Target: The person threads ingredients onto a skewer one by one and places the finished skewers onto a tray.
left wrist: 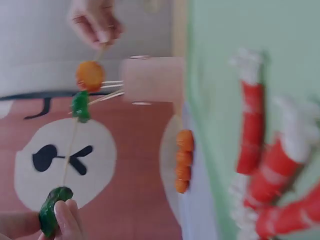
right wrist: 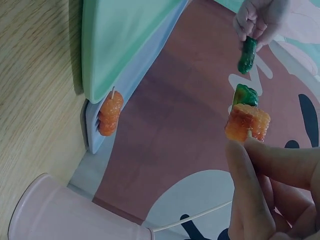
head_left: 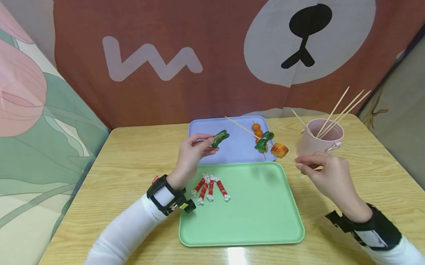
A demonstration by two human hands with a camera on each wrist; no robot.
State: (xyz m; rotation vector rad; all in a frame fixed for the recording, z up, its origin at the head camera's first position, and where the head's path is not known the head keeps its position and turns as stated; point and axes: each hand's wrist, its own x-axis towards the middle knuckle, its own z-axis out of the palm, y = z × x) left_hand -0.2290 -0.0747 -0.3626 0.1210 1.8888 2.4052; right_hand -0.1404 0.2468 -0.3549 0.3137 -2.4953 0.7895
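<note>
My left hand (head_left: 192, 155) pinches a loose glossy green pepper piece (head_left: 220, 138) above the lilac tray. Opposite it, my right hand (head_left: 328, 175) pinches one end of a wooden skewer (head_left: 242, 127), which points up and left. Threaded on that skewer are a browned orange-yellow chunk (head_left: 279, 150), close to the right fingertips, and a second green pepper piece (head_left: 264, 141) beyond it. In the left wrist view the skewer's bare far end (left wrist: 70, 155) comes down to the held pepper piece (left wrist: 52, 210); whether it has gone in, I cannot tell.
A skewer of orange balls (head_left: 256, 127) lies on the lilac tray (head_left: 231, 157) at the back. In front, a green tray (head_left: 245, 226) bears several red pieces with white knobby ends (head_left: 221, 187). At the right stands a pink bucket (head_left: 310, 144) with several bare skewers (head_left: 339, 109).
</note>
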